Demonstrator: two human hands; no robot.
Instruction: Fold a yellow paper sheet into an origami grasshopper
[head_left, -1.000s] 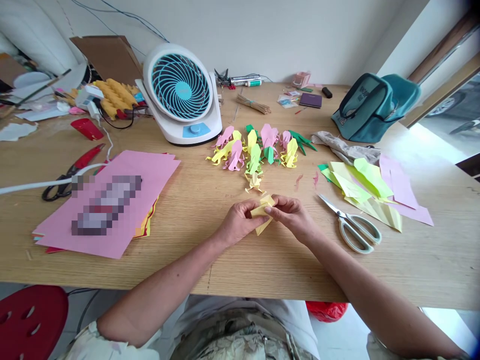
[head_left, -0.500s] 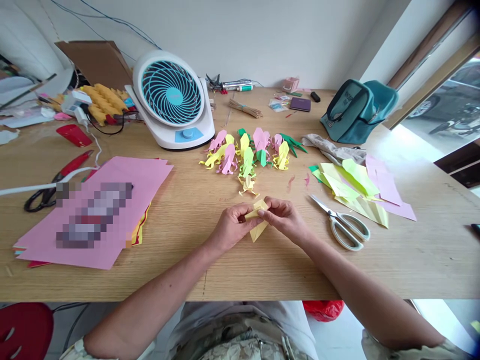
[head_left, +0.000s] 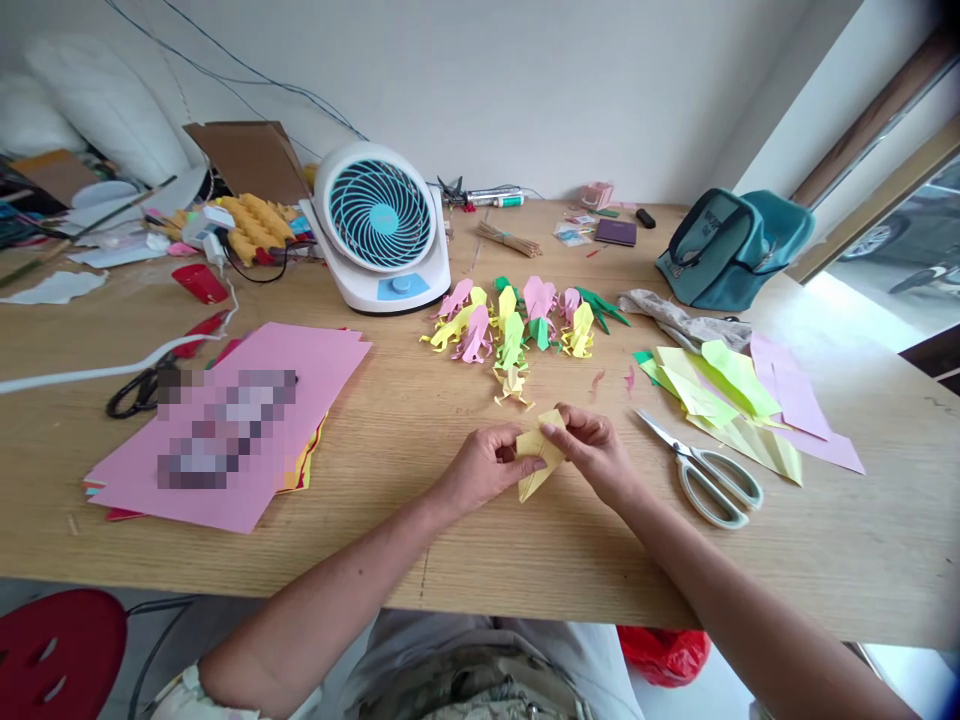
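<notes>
A folded piece of pale yellow paper [head_left: 534, 478] is held above the wooden table, near its front edge. My left hand [head_left: 486, 462] pinches its left side between thumb and fingers. On the upper right corner, my right hand [head_left: 596, 445] grips the same paper, thumb on top. Part of the paper is hidden behind my fingers. Just beyond my hands sits a small pale yellow folded paper figure [head_left: 512, 384]. Several more paper figures in green, pink and yellow stand behind it, among them a pink one [head_left: 474, 335] and a light green one [head_left: 511, 343].
White-handled scissors [head_left: 716, 482] lie right of my right hand, beside loose coloured paper sheets [head_left: 750, 400]. A stack of pink paper [head_left: 255, 500] occupies the left, with a blurred item on it. At the back are a fan [head_left: 381, 230] and a teal bag [head_left: 716, 250].
The view has shifted, so the table's things appear further right and lower. Both hands keep hold of the yellow paper, and more of its left part now shows between my fingers.
</notes>
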